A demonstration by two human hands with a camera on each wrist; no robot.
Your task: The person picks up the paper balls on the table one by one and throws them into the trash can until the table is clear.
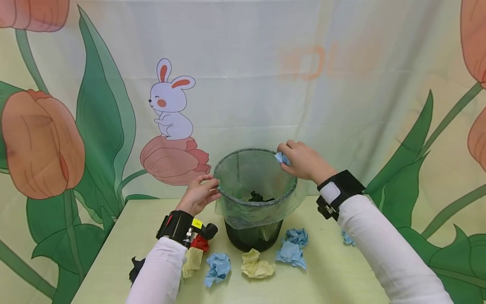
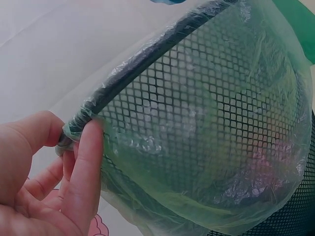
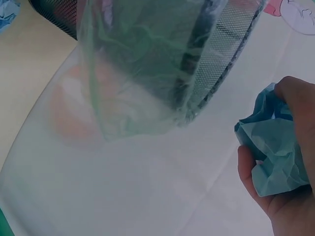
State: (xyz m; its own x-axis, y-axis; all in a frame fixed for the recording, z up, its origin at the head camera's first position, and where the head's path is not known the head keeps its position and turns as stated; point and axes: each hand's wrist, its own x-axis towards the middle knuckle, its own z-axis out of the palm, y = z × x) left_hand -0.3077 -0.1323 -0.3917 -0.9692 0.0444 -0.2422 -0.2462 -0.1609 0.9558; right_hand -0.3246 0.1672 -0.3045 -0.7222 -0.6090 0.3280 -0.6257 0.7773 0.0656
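A black mesh wastebasket [image 1: 252,238], lined with a thin translucent green bag [image 1: 243,217], stands upright on the table. My left hand [image 1: 198,196] pinches its rim [image 2: 142,64] and the folded-over liner at the left, thumb on one side and fingers on the other. At the far right of the rim, my right hand [image 1: 305,162] grips a crumpled blue paper ball [image 3: 273,142]. The right wrist view shows that ball in the curled fingers, apart from the basket. Inside the basket lies crumpled black material [image 1: 258,197].
Along the table's [image 1: 322,261] front lie a yellow paper ball [image 1: 256,265], blue balls [image 1: 218,269] [image 1: 291,254], another yellow piece [image 1: 193,261], a red one [image 1: 200,243] and a black one [image 1: 136,269]. One blue piece [image 1: 347,238] sits partly behind the right sleeve. A printed curtain [image 1: 243,84] hangs behind.
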